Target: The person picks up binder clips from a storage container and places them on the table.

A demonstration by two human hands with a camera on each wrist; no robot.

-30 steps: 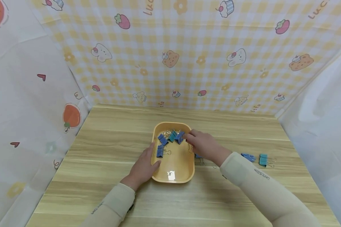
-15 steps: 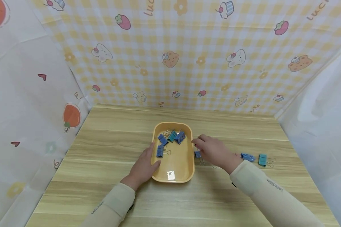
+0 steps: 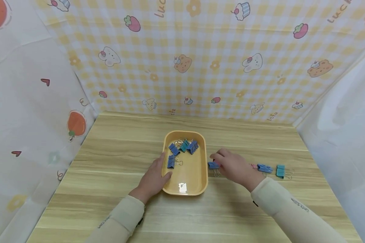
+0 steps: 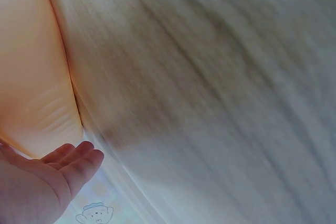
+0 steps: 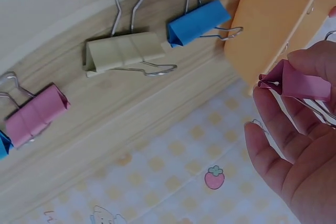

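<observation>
A yellow tray (image 3: 182,187) stands mid-table with several blue binder clips (image 3: 171,161) and a teal binder clip (image 3: 184,145) inside. My left hand (image 3: 152,177) holds its left side, thumb over the rim and fingers along the outer wall; in the left wrist view the left hand (image 4: 44,182) has fairly straight fingers beside that wall. Right of the tray, my right hand (image 3: 232,167) is above the table. A pink binder clip (image 5: 307,83) is pinched between thumb and fingers of my right hand (image 5: 299,156), as the right wrist view shows.
Along the table right of the tray lie a blue clip (image 5: 198,22), a cream clip (image 5: 125,51) and another pink clip (image 5: 38,115). Farther right sit a blue clip (image 3: 264,168) and a teal clip (image 3: 280,171). A checked cloth (image 3: 213,77) hangs behind the table.
My right hand has drawn back from over the tray's right rim, moving right and nearer to me with the pink binder clip. My left hand and the clips in the tray stay put.
</observation>
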